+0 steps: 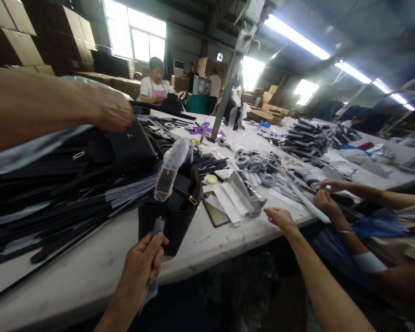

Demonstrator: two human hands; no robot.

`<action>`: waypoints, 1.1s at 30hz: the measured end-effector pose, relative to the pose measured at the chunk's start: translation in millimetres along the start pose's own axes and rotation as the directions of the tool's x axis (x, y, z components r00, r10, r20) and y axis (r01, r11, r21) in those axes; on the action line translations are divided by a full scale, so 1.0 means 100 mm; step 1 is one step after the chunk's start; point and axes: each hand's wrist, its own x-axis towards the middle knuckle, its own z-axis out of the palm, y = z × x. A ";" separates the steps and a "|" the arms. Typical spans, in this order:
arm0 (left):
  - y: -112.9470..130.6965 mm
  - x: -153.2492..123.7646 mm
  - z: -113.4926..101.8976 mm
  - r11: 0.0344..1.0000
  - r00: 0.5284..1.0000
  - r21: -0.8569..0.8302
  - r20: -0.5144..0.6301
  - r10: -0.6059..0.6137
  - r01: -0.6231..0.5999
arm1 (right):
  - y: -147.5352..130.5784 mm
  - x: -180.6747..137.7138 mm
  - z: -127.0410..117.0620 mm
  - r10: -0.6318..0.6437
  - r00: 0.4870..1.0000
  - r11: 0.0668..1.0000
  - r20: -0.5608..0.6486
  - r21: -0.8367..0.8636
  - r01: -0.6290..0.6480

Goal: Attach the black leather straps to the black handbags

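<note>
A white worktable [83, 263] spans the view, its front edge running toward the right. A broad heap of black straps [65, 219] covers its left part, with a co-worker's arm [48, 103] reaching in above it. Next in size, an upright black bag [180, 226] stands at the table's near edge, just right of the heap, a handle in cloudy wrapping [168, 173] rising over its opening. The left hand [147, 256] is clenched around a narrow grey strip [158, 225] at the bag's near side. The right hand [280, 219] is well apart from the bag, fingers curled near a stack of white papers [231, 203]; whether it grasps anything, I cannot tell. Smaller still, a phone [216, 214] lies partly under those papers, then a yellow tape roll [212, 179] behind it, and smallest, a gold clasp [192, 200] on the bag.
</note>
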 end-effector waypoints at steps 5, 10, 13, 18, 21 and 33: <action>0.00 -0.03 0.00 1.000 0.999 -0.002 0.043 0.016 -0.016 | -0.10 -0.33 0.14 -0.067 0.995 0.997 0.079 -0.034 0.070; -0.05 -0.03 -0.01 0.998 0.995 0.013 0.077 0.068 -0.069 | -0.63 -1.27 0.88 -0.324 0.828 0.941 0.458 0.071 0.330; -0.06 -0.06 -0.02 0.996 0.994 0.044 0.078 0.078 -0.082 | -0.92 -1.92 1.44 -0.333 0.700 0.940 0.631 0.167 0.296; -0.03 -0.08 -0.05 0.967 0.972 0.123 0.103 0.210 -0.222 | -0.98 -2.27 2.06 -0.380 0.678 0.925 0.629 0.248 0.289; -0.02 -0.09 -0.08 0.947 0.963 0.185 0.104 0.249 -0.264 | -0.90 -2.18 2.19 -0.386 0.719 0.922 0.578 0.211 0.325; 0.10 -0.21 -0.18 0.931 0.929 -0.297 0.358 -0.096 0.210 | -0.96 -2.06 2.10 -0.292 0.601 0.956 0.744 0.237 0.171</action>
